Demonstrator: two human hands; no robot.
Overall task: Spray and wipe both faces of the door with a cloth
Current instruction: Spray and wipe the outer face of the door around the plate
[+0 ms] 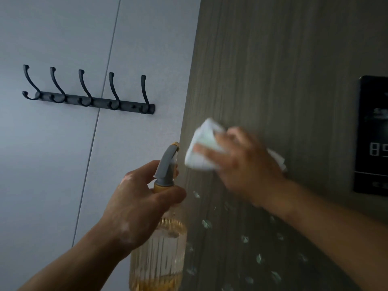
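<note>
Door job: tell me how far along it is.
Done: this door face is sprayed; droplets dot it low down. In hand: the right hand presses the cloth on the door above them, while the left hand grips the spray bottle. Left: wiping those droplets; the other face is out of view.

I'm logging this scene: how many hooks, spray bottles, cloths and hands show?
Hooks: 5
Bottle: 1
Cloth: 1
Hands: 2, left hand, right hand
Total: 9
</note>
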